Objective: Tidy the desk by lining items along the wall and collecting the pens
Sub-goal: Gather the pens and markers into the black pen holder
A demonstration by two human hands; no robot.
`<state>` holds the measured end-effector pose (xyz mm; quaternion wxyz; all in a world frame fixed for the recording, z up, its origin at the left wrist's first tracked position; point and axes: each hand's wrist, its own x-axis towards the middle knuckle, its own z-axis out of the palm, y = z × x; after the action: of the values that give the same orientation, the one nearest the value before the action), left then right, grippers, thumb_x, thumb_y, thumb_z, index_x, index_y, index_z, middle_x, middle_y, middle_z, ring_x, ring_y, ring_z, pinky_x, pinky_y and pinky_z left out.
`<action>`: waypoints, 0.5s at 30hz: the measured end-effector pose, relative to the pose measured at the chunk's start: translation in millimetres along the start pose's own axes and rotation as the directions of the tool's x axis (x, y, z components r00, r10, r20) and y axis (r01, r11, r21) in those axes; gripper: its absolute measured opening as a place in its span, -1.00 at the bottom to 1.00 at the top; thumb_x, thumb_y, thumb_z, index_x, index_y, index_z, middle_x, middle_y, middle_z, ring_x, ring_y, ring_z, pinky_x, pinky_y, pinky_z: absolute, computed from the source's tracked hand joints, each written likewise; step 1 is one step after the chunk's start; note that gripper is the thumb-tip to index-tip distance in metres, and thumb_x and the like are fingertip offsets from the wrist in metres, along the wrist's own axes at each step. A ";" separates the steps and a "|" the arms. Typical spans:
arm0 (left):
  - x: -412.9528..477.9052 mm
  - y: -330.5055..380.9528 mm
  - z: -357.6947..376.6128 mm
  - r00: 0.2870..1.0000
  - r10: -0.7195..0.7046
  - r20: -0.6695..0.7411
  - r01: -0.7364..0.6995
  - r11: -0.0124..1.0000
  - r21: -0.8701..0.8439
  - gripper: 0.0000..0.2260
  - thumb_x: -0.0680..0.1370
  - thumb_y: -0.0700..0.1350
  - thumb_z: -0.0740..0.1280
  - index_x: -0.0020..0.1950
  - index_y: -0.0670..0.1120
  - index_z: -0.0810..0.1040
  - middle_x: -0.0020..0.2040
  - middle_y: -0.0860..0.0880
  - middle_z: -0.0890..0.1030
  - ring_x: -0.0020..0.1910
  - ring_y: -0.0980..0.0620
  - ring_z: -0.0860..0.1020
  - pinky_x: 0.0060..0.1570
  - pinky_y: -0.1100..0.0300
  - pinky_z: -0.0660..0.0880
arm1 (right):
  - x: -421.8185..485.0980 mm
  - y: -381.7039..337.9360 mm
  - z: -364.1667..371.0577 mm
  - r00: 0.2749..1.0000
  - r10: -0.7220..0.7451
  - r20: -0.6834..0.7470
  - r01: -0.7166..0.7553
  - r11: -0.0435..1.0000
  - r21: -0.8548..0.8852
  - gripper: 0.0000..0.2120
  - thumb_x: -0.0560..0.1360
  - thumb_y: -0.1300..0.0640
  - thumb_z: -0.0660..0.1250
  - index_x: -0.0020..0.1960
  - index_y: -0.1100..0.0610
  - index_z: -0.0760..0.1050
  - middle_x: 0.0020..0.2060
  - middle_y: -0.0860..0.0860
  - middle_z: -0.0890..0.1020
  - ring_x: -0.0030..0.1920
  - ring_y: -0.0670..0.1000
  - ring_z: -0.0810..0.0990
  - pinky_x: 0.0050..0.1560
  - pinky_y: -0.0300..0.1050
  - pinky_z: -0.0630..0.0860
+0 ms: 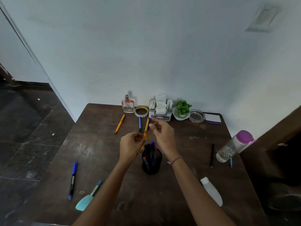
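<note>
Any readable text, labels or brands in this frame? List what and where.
Nothing is legible.
Tissue organiser, front label: print present, too blurred to read.
Water bottle: white print, unreadable.
Blue marker, barrel label: too small.
Teal-capped marker, barrel label: too small.

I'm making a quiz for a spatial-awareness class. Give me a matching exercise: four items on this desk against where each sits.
Items:
1. perfume bottle
2. blue marker
3. water bottle
4. pen holder

Places:
A. right edge of the desk
B. back row, by the wall
C. front left
D. centre

Pairs: 1-B, 2-C, 3-A, 4-D
</note>
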<state>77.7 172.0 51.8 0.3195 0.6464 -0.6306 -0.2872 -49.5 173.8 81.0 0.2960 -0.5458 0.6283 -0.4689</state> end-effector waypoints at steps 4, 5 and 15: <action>-6.7 6.5 10.2 0.999 0.016 0.041 -0.017 1.000 0.021 -0.86 0.43 -0.11 0.46 -0.03 -0.06 0.68 -0.13 0.04 0.68 -0.16 0.16 0.61 -0.05 0.19 0.58 | -5.7 5.3 -16.1 1.000 -0.016 -0.014 0.015 1.000 -0.020 -0.74 0.46 0.20 0.39 0.15 0.14 0.56 -0.16 -0.04 0.60 -0.19 -0.22 0.54 -0.15 -0.47 0.46; -8.4 7.7 12.0 0.998 0.018 0.054 -0.020 1.000 0.024 -0.86 0.43 -0.10 0.46 -0.03 -0.06 0.68 -0.13 0.05 0.68 -0.16 0.17 0.60 -0.06 0.20 0.58 | -6.8 6.3 -18.7 1.000 -0.009 -0.020 0.009 1.000 -0.017 -0.74 0.46 0.20 0.40 0.15 0.13 0.56 -0.16 -0.05 0.59 -0.18 -0.23 0.54 -0.15 -0.49 0.46; -18.2 16.9 25.4 0.991 0.116 0.065 -0.113 0.992 -0.051 -0.85 0.45 -0.09 0.45 -0.01 -0.06 0.67 -0.13 0.04 0.69 -0.17 0.22 0.61 -0.08 0.28 0.58 | -10.3 14.2 -32.4 1.000 -0.019 0.011 0.020 0.990 -0.140 -0.80 0.42 0.28 0.42 0.03 0.13 0.60 -0.20 -0.01 0.66 -0.23 -0.20 0.57 -0.20 -0.53 0.45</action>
<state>46.7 188.9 48.3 0.3288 0.5913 -0.6702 -0.3051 -81.5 191.9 79.0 0.2551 -0.5736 0.6529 -0.4238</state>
